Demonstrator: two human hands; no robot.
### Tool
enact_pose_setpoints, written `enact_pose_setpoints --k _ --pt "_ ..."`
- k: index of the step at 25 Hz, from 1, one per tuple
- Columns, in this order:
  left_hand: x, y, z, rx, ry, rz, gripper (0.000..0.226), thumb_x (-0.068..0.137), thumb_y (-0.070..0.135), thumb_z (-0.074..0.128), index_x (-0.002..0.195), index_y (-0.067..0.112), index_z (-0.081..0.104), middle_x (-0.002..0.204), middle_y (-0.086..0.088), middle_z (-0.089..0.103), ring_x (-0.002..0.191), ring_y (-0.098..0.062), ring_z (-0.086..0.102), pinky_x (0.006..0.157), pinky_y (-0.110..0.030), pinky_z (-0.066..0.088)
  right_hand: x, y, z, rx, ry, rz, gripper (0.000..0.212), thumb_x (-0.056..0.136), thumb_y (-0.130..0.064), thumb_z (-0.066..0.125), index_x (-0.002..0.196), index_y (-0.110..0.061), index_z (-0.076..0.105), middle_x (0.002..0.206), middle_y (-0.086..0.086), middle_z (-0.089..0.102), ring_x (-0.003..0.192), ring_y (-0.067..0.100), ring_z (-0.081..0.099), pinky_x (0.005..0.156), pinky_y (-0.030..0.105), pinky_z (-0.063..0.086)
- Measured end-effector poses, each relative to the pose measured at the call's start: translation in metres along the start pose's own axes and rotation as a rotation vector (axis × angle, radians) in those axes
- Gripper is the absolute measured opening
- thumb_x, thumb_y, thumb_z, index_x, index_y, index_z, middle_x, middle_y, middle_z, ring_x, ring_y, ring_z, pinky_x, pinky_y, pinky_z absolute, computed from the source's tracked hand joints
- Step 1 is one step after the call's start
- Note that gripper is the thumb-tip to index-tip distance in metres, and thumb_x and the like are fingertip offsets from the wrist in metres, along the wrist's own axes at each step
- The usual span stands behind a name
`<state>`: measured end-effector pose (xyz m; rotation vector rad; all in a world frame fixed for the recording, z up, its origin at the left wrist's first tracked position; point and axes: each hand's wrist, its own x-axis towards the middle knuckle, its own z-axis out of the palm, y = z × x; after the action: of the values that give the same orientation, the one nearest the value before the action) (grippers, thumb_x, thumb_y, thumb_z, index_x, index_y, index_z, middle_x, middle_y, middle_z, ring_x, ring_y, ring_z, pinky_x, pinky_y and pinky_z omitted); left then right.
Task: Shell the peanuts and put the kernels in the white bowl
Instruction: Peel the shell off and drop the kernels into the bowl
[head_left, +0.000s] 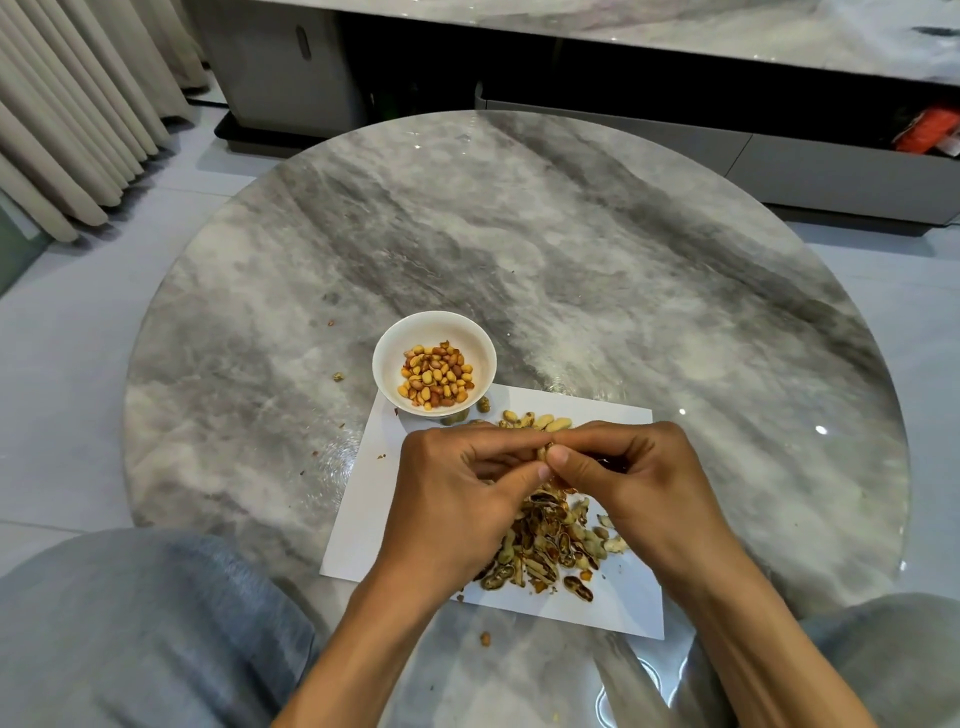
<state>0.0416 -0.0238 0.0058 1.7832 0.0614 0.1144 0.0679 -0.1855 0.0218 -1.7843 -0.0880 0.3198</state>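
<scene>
My left hand (457, 488) and my right hand (634, 478) meet above a white paper sheet (363, 519). Together their thumbs and fingers pinch one peanut (544, 452), mostly hidden between them. A white bowl (395, 358) with several yellow and reddish kernels (435, 376) stands just beyond my left hand, at the sheet's far left corner. A few whole peanuts (540, 421) lie on the sheet behind my fingers. A heap of empty shells (550, 551) lies on the sheet below and between my wrists.
The round grey marble table (571, 249) spreads wide beyond the sheet. Small shell crumbs (338, 376) lie left of the bowl and one kernel (485, 638) near the front edge. My knees in grey cloth (130, 623) flank the table. A low cabinet (779, 161) stands behind.
</scene>
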Motion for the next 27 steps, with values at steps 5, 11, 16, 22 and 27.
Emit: enact_pose_setpoints --k 5,11,16,22,27 --pt "-0.001 -0.001 0.002 -0.109 0.041 -0.011 0.032 0.074 0.002 0.083 0.096 0.025 0.079 0.086 0.007 0.077 0.077 -0.01 0.075 0.071 -0.021 0.059 -0.003 -0.001 0.007 0.159 0.082 0.002 0.016 0.086 0.0 0.07 0.087 -0.012 0.08 0.082 0.003 0.078 0.08 0.013 0.074 0.071 0.019 0.054" --pt "-0.002 0.005 0.004 -0.227 0.055 -0.025 0.031 0.076 -0.002 0.08 0.096 0.021 0.078 0.086 0.002 0.076 0.079 -0.012 0.075 0.073 -0.02 0.058 -0.006 0.0 0.013 0.232 0.186 0.035 0.017 0.089 -0.006 0.068 0.084 -0.015 0.08 0.08 0.009 0.077 0.076 0.024 0.073 0.074 0.031 0.061" --pt "0.001 0.002 0.006 -0.327 0.088 -0.131 0.029 0.078 -0.002 0.077 0.096 0.021 0.077 0.092 0.006 0.078 0.089 -0.01 0.075 0.077 -0.018 0.056 -0.002 0.006 0.016 0.24 0.164 0.147 0.018 0.093 -0.008 0.065 0.088 -0.017 0.08 0.071 0.009 0.073 0.063 0.022 0.068 0.067 0.03 0.058" --pt "0.003 0.002 0.004 -0.422 0.125 -0.213 0.022 0.075 0.0 0.077 0.089 0.016 0.078 0.086 0.0 0.078 0.085 -0.013 0.075 0.075 -0.021 0.058 -0.007 0.002 0.014 0.043 0.082 -0.055 0.012 0.09 -0.023 0.067 0.094 -0.023 0.079 0.065 -0.006 0.07 0.058 0.013 0.065 0.059 0.022 0.053" --pt "0.004 0.002 0.002 -0.465 0.074 -0.247 0.017 0.072 0.007 0.076 0.088 0.01 0.078 0.086 -0.006 0.078 0.082 -0.016 0.075 0.075 -0.022 0.058 -0.002 0.005 0.007 -0.162 -0.003 -0.161 0.01 0.09 -0.03 0.065 0.089 -0.035 0.074 0.065 -0.017 0.065 0.061 0.007 0.06 0.058 0.021 0.046"
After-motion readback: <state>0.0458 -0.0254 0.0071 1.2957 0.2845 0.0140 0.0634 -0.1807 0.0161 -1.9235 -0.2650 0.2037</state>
